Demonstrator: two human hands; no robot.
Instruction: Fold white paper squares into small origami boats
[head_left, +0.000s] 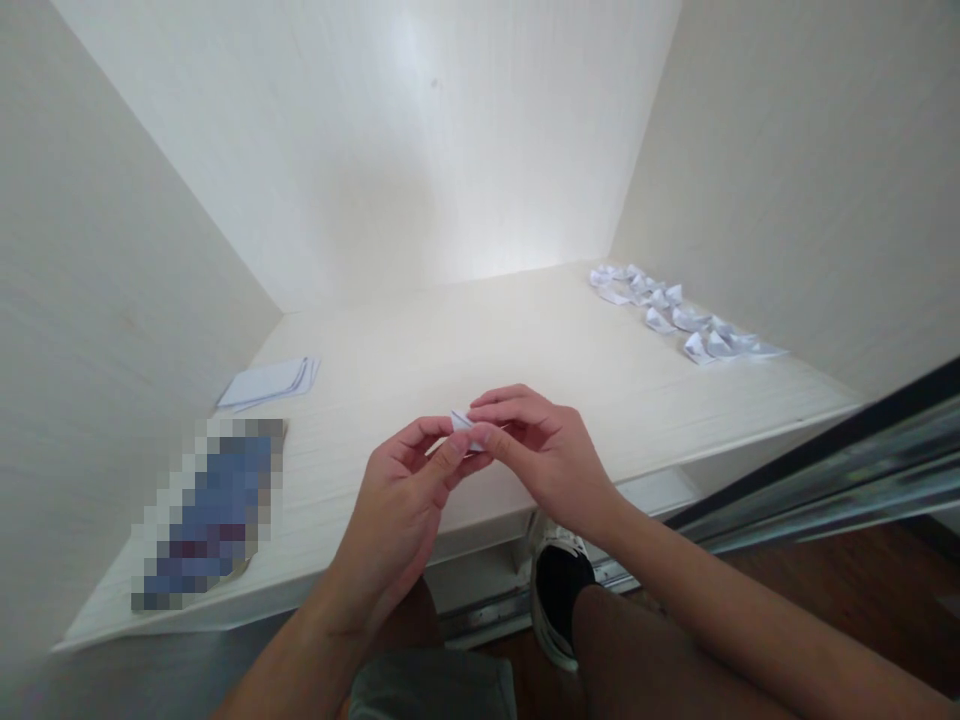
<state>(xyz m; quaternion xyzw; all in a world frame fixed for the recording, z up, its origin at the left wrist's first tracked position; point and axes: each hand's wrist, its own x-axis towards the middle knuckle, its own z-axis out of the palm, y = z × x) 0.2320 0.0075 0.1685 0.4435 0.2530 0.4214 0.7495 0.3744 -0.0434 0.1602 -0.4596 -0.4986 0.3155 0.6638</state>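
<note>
My left hand [409,490] and my right hand [536,445] meet just above the front edge of a pale wooden shelf [465,350]. Both pinch one small folded piece of white paper [463,422] between thumb and fingertips. Only a corner of the paper shows; the rest is hidden by my fingers. A thin stack of flat white paper sheets [270,382] lies at the shelf's left. Several finished folded paper shapes [679,315] lie in a row along the right wall.
A blurred-out blue object [210,515] lies on the shelf at the front left. Cream walls close the shelf in on three sides. A dark sliding rail [825,470] runs at the right. My knees and a black shoe [559,590] are below the shelf edge.
</note>
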